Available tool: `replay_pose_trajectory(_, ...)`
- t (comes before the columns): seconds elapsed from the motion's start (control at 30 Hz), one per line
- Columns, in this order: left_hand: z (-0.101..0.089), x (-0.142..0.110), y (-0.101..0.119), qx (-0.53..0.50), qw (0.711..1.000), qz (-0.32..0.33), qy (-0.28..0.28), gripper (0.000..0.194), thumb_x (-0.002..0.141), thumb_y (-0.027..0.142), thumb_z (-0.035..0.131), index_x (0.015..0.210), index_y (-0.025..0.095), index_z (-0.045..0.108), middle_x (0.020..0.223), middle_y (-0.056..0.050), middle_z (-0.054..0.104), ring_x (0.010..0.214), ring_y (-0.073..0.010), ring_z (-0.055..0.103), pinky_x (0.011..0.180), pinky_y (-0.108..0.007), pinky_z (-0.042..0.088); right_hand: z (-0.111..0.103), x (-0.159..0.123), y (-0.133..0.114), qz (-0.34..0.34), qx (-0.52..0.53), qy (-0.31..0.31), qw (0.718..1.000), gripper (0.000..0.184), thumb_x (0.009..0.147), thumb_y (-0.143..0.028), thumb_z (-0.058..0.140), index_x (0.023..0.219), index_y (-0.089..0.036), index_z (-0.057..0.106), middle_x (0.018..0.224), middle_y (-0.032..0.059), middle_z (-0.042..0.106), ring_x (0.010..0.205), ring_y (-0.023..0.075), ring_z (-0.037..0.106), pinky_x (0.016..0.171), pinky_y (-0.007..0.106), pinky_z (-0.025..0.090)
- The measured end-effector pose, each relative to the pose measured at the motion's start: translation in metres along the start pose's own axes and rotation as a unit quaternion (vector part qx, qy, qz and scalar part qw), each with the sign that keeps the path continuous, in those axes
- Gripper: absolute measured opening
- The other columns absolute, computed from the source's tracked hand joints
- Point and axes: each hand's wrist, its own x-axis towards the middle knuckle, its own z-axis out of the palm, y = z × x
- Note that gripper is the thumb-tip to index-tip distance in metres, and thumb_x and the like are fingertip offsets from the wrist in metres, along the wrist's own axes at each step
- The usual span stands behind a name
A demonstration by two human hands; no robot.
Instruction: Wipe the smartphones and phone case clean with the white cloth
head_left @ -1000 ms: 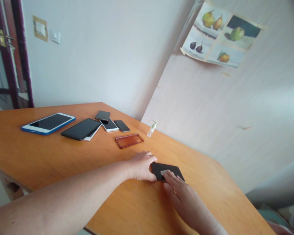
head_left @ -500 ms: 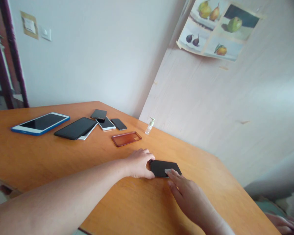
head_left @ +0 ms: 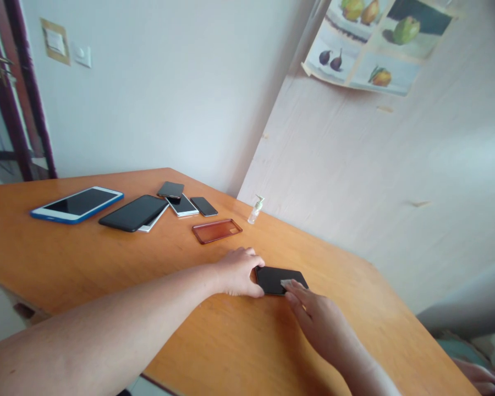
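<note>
A black smartphone (head_left: 272, 279) lies flat, dark screen up, on the wooden table (head_left: 231, 330). My left hand (head_left: 240, 273) grips its left end, thumb on the near edge and fingers on the far edge. Against the screen, my right hand (head_left: 313, 308) presses a small whitish wipe (head_left: 286, 283) under its fingertips. Those fingers hide most of the wipe and the phone's near right corner. Beyond my left hand lies a clear reddish-brown phone case (head_left: 216, 231). A small pump bottle (head_left: 256, 210) stands upright behind it.
Farther left lie a white tablet in a blue case (head_left: 80, 204), a black tablet (head_left: 134, 213) overlapping a white device (head_left: 153, 219), and several phones, one black phone (head_left: 204, 206) nearest the case. A wall with fruit paintings (head_left: 375, 44) borders the table's far right side. Another person's hand (head_left: 482, 374) shows at lower right.
The view has shifted slightly, so everything sits a little differently in frame. My left hand keeps its grip on the smartphone, and my right hand stays with the wipe on the screen.
</note>
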Motion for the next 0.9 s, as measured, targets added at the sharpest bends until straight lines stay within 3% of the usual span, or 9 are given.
replay_pose_trajectory(0.1, 0.002, 0.000, 0.000, 0.002, 1.000, 0.003, 0.014, 0.056, 0.064, 0.056, 0.071, 0.112, 0.027, 0.065, 0.107, -0.005, 0.062, 0.102, -0.0275, 0.059, 0.088, -0.036, 0.048, 0.004, -0.001, -0.029, -0.083, 0.050, -0.016, 0.995, 0.049, 0.101, -0.044, 0.032, 0.137, -0.024, 0.057, 0.144, 0.0055, 0.051, 0.134, 0.0223, 0.047, 0.115, 0.042, 0.035)
replay_pose_trajectory(0.17, 0.002, 0.000, 0.000, 0.003, 1.000, 0.002, 0.017, 0.055, 0.065, 0.055, 0.070, 0.112, 0.027, 0.065, 0.107, -0.006, 0.063, 0.103, -0.0279, 0.059, 0.089, -0.036, 0.048, 0.006, 0.000, -0.035, -0.102, 0.066, -0.014, 0.992, 0.048, 0.101, -0.045, 0.032, 0.137, -0.025, 0.057, 0.145, 0.0044, 0.050, 0.134, 0.0213, 0.047, 0.116, 0.041, 0.034)
replay_pose_trajectory(0.33, 0.000, 0.000, 0.001, 0.000, 1.000, -0.001, -0.002, 0.058, 0.060, 0.053, 0.074, 0.111, 0.027, 0.064, 0.108, -0.005, 0.062, 0.104, -0.0289, 0.059, 0.088, -0.037, 0.049, 0.009, 0.006, -0.013, -0.028, 0.053, 0.022, 0.998, 0.049, 0.100, -0.049, 0.034, 0.131, -0.023, 0.062, 0.140, 0.0075, 0.056, 0.131, 0.0261, 0.050, 0.111, 0.046, 0.039)
replay_pose_trajectory(0.4, -0.001, 0.000, 0.001, -0.001, 1.000, 0.002, -0.001, 0.058, 0.060, 0.052, 0.074, 0.111, 0.026, 0.063, 0.109, -0.005, 0.062, 0.104, -0.0292, 0.059, 0.088, -0.037, 0.049, 0.008, 0.004, -0.009, -0.028, 0.055, 0.026, 0.998, 0.049, 0.100, -0.049, 0.034, 0.130, -0.023, 0.063, 0.139, 0.0077, 0.057, 0.131, 0.0259, 0.051, 0.111, 0.046, 0.039)
replay_pose_trajectory(0.57, 0.002, 0.000, 0.000, -0.012, 1.000, 0.004, 0.019, 0.062, 0.059, 0.045, 0.073, 0.115, 0.022, 0.057, 0.115, -0.008, 0.063, 0.108, -0.0304, 0.059, 0.091, -0.038, 0.048, 0.004, 0.000, -0.034, -0.099, 0.077, 0.001, 0.992, 0.047, 0.101, -0.045, 0.032, 0.130, -0.025, 0.062, 0.140, 0.0058, 0.057, 0.132, 0.0223, 0.049, 0.114, 0.041, 0.036)
replay_pose_trajectory(0.7, 0.004, -0.001, -0.001, -0.036, 0.999, -0.009, 0.019, 0.071, 0.062, 0.044, 0.070, 0.126, 0.021, 0.049, 0.118, -0.009, 0.064, 0.111, -0.0306, 0.059, 0.092, -0.038, 0.047, 0.007, 0.011, -0.053, -0.096, 0.054, 0.004, 0.994, 0.048, 0.102, -0.044, 0.030, 0.131, -0.022, 0.062, 0.141, 0.0080, 0.056, 0.133, 0.0236, 0.049, 0.112, 0.041, 0.039)
replay_pose_trajectory(0.9, 0.003, 0.000, 0.001, -0.051, 0.998, -0.028, 0.014, 0.089, 0.057, 0.036, 0.070, 0.138, 0.018, 0.037, 0.118, -0.010, 0.065, 0.111, -0.0319, 0.059, 0.093, -0.038, 0.047, 0.008, 0.038, -0.045, -0.098, 0.006, 0.004, 0.995, 0.046, 0.102, -0.038, 0.028, 0.133, -0.020, 0.058, 0.140, 0.0086, 0.057, 0.133, 0.0223, 0.048, 0.112, 0.039, 0.037)
